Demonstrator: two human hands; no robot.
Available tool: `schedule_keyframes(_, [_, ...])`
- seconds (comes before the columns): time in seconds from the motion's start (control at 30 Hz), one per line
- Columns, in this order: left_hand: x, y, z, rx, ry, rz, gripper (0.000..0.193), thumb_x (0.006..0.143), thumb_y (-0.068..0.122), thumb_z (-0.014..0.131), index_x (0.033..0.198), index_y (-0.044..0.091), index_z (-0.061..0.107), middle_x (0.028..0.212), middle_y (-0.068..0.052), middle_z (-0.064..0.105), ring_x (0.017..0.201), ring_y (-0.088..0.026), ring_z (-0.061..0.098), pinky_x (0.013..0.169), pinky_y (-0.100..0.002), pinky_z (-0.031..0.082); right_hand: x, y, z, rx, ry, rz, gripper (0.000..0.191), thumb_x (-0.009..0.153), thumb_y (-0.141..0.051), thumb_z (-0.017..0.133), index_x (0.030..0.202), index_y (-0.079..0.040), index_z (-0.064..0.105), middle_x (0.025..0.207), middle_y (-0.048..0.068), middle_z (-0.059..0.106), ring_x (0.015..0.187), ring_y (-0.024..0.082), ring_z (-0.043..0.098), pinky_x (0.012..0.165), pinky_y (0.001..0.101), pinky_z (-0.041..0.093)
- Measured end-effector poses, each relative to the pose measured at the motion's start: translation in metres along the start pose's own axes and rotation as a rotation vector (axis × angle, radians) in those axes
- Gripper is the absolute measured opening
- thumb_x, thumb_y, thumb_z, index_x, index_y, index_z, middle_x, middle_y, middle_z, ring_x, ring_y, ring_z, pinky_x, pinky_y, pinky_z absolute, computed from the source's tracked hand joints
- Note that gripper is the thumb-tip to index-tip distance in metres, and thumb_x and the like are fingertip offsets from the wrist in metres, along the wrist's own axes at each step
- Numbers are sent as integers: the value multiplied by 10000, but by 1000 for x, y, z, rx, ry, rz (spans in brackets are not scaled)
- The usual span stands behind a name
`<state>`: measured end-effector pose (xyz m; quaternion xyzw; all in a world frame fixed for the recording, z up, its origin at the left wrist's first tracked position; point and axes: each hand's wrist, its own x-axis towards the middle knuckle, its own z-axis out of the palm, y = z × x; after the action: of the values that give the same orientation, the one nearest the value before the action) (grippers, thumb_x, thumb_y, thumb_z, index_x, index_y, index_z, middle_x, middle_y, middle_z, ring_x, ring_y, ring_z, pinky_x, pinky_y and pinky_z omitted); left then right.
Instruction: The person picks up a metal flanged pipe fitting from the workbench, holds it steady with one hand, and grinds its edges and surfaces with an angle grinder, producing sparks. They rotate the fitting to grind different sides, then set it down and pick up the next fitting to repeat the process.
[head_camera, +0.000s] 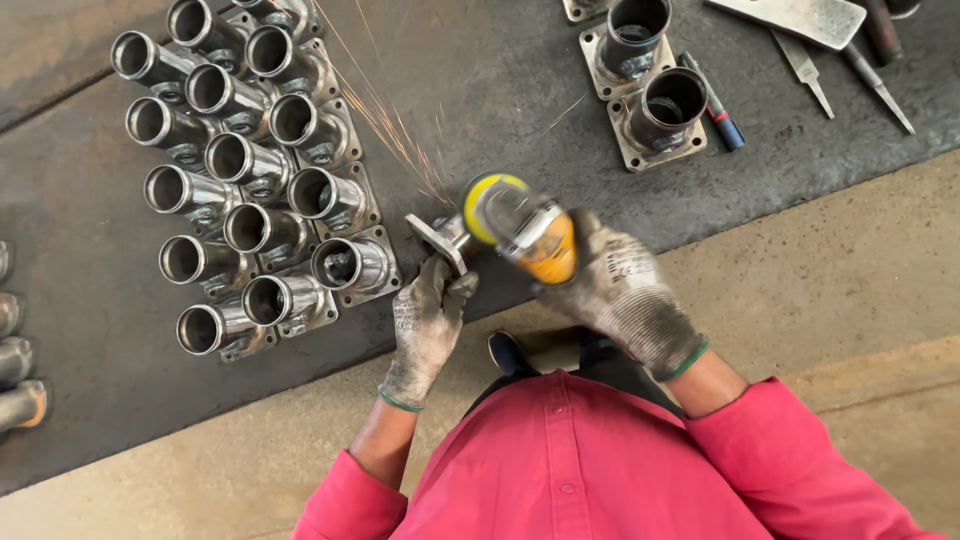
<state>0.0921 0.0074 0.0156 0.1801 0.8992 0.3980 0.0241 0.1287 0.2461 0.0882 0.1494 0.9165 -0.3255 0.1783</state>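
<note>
My left hand (425, 325), in a dirty grey work glove, grips a short steel tube with a square flange (437, 237), held on its side at the edge of the dark steel plate (90, 300). My right hand (620, 290), also gloved, holds a yellow angle grinder (525, 230) whose disc touches the flanged tube. Sparks (390, 120) fly up and to the left from the contact point. My pink sleeves and shirt fill the bottom of the view.
Several flanged steel tubes (250, 170) stand packed in rows at the left. Two more (650, 80) stand at the upper right beside a blue marker (715, 105), metal offcuts and pointed tools (830, 60). More tubes poke in at the left edge (15, 350). Concrete floor lies below.
</note>
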Motion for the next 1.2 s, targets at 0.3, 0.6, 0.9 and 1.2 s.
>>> schedule_keyframes(0.3, [6, 0, -5, -74, -99, -90, 377, 906, 157, 714, 1219, -10, 587, 923, -180, 730, 815, -359, 738, 702, -436, 556, 1, -4, 10, 23, -41, 17, 892, 650, -433, 887, 1339, -70, 450, 1124, 209, 705, 1048, 388, 690, 891, 459, 564])
schedule_keyframes(0.6, [16, 6, -16, 8, -170, -122, 472, 890, 236, 783, 1246, -4, 587, 972, -207, 718, 901, -407, 703, 745, -458, 538, 3, 1, 1, 16, 75, -12, 807, 680, -418, 875, 1288, -46, 498, 1085, 211, 722, 1010, 390, 711, 862, 466, 581])
schedule_keyframes(0.9, [22, 0, -23, 1, -208, -42, 578, 810, 214, 839, 1260, -15, 558, 1056, -215, 722, 999, -406, 705, 792, -448, 554, 1, -3, 1, 44, 71, -6, 832, 673, -431, 860, 1303, -37, 485, 1100, 200, 723, 1026, 371, 712, 882, 448, 579])
schedule_keyframes(1.2, [26, 0, -22, -22, -219, 15, 682, 795, 208, 840, 1339, -32, 506, 1116, -221, 725, 1031, -400, 704, 832, -446, 554, -1, -9, 14, 48, 14, -33, 954, 652, -424, 876, 1408, -64, 418, 1137, 201, 702, 1047, 381, 689, 896, 452, 562])
